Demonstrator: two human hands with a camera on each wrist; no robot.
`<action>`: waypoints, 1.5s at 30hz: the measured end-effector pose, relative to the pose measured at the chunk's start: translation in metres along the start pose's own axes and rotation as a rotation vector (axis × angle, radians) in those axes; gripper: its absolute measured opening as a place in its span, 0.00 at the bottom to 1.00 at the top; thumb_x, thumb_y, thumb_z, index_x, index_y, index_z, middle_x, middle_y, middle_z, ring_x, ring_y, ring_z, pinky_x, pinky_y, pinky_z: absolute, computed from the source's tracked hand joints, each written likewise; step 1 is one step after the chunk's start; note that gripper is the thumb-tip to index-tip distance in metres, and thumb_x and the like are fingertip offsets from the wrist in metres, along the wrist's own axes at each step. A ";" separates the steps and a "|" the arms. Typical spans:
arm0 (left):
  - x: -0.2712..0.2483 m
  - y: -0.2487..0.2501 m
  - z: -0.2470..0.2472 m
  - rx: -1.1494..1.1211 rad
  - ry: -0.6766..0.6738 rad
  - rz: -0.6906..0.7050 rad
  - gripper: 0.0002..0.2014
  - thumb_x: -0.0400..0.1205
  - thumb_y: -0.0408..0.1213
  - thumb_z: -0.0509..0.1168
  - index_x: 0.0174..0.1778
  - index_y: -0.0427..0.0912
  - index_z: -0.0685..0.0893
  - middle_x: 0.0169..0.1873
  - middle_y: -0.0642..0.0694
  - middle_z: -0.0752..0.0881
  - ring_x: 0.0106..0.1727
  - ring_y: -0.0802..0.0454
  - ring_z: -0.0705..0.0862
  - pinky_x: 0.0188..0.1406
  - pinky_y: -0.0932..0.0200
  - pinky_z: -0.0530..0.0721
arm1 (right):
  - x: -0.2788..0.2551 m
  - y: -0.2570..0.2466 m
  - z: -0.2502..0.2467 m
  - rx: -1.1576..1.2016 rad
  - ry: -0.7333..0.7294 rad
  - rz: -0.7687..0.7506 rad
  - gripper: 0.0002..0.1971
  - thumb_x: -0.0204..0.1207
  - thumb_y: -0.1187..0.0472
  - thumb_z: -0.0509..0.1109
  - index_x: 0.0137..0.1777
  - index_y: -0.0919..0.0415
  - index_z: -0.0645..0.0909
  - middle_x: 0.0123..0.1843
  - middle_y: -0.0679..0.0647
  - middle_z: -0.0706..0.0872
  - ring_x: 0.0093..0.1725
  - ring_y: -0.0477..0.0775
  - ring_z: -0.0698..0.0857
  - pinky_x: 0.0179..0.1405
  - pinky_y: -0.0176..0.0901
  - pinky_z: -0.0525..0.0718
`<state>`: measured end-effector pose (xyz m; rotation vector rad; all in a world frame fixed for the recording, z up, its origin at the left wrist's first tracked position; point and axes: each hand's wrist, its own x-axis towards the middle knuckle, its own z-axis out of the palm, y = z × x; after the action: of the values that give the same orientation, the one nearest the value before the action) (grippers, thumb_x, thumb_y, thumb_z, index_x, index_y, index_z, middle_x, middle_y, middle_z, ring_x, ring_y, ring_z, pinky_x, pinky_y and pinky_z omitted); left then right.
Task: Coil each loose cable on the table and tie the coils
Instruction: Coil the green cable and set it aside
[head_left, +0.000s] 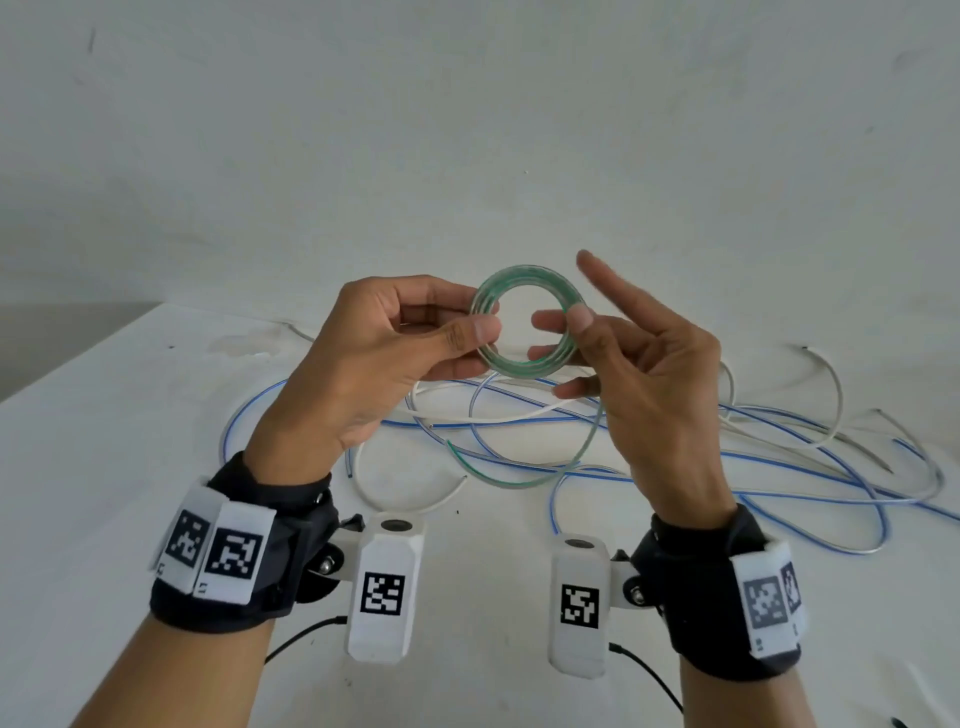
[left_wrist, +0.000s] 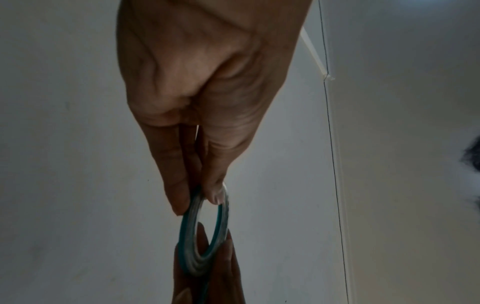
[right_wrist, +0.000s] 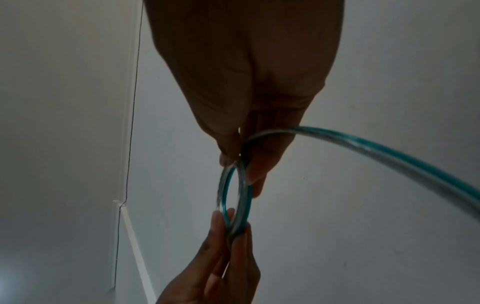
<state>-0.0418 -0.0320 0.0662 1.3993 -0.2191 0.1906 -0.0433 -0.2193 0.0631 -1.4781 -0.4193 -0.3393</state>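
A small round coil (head_left: 524, 278) of clear cable with a green stripe is held up above the table between both hands. My left hand (head_left: 467, 332) pinches the coil's left side between thumb and fingers. My right hand (head_left: 566, 325) pinches its right side with thumb and middle finger, index finger raised. The coil (left_wrist: 207, 226) shows edge-on in the left wrist view, and the coil (right_wrist: 235, 197) again in the right wrist view. Its loose tail (head_left: 524, 475) hangs from the right hand down to the table; the tail (right_wrist: 389, 152) sweeps off to the right.
Loose blue-striped cables (head_left: 810, 457) and white cables (head_left: 415, 499) lie tangled on the white table (head_left: 104, 467) under and to the right of my hands. A white wall rises behind. The table's left part holds nothing.
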 end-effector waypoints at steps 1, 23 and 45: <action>0.000 0.000 0.001 -0.016 0.017 0.004 0.13 0.70 0.33 0.76 0.49 0.34 0.90 0.36 0.43 0.92 0.38 0.51 0.92 0.41 0.61 0.90 | 0.000 -0.001 0.002 0.017 0.030 -0.009 0.15 0.85 0.62 0.70 0.70 0.54 0.80 0.47 0.53 0.95 0.44 0.58 0.95 0.31 0.41 0.88; -0.006 0.011 -0.022 0.407 -0.191 -0.073 0.17 0.65 0.47 0.78 0.47 0.43 0.94 0.38 0.42 0.93 0.40 0.50 0.92 0.45 0.57 0.92 | -0.005 0.004 0.001 -0.226 -0.217 -0.039 0.09 0.81 0.68 0.75 0.52 0.53 0.92 0.42 0.54 0.93 0.35 0.55 0.90 0.30 0.40 0.85; -0.005 0.017 -0.018 0.059 0.008 -0.015 0.09 0.67 0.41 0.75 0.40 0.41 0.92 0.36 0.43 0.92 0.36 0.52 0.90 0.37 0.60 0.90 | -0.010 -0.007 0.017 -0.079 0.054 -0.136 0.10 0.79 0.65 0.77 0.56 0.51 0.89 0.44 0.52 0.95 0.43 0.54 0.94 0.28 0.40 0.88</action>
<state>-0.0501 -0.0113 0.0787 1.4585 -0.1978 0.1914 -0.0568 -0.2031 0.0656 -1.5175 -0.4690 -0.5082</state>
